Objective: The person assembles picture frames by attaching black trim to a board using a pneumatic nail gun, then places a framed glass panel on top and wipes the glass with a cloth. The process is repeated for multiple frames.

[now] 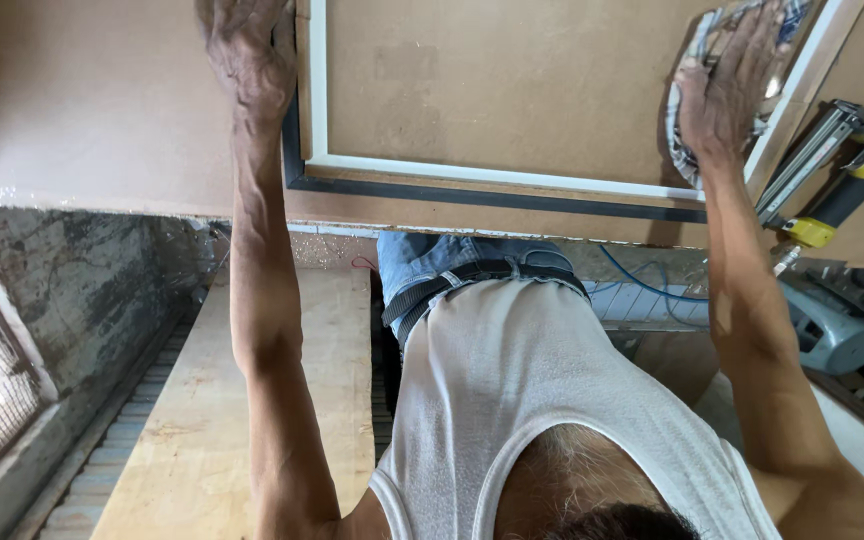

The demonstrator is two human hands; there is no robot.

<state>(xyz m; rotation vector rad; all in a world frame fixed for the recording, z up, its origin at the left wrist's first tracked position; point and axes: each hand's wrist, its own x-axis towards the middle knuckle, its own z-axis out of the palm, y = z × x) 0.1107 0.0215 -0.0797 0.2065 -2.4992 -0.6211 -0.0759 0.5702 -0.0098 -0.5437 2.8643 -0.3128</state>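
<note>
We were mid-wipe: right hand pressed a checked cloth flat, fingers spread, on the framed panel atop the tabletop; left hand lay open, steadying. Next prob. needs firm strokes w/ frame braced.

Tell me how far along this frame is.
Done: the white strip and dark strip lie along the brown board and meet at a corner; the yellow nail gun lies unheld.

In hand: the right hand presses a checked cloth on the frame's right rail, and the left hand lies flat by the left corner.

Left: unclear; the frame's far side is out of view.
</note>
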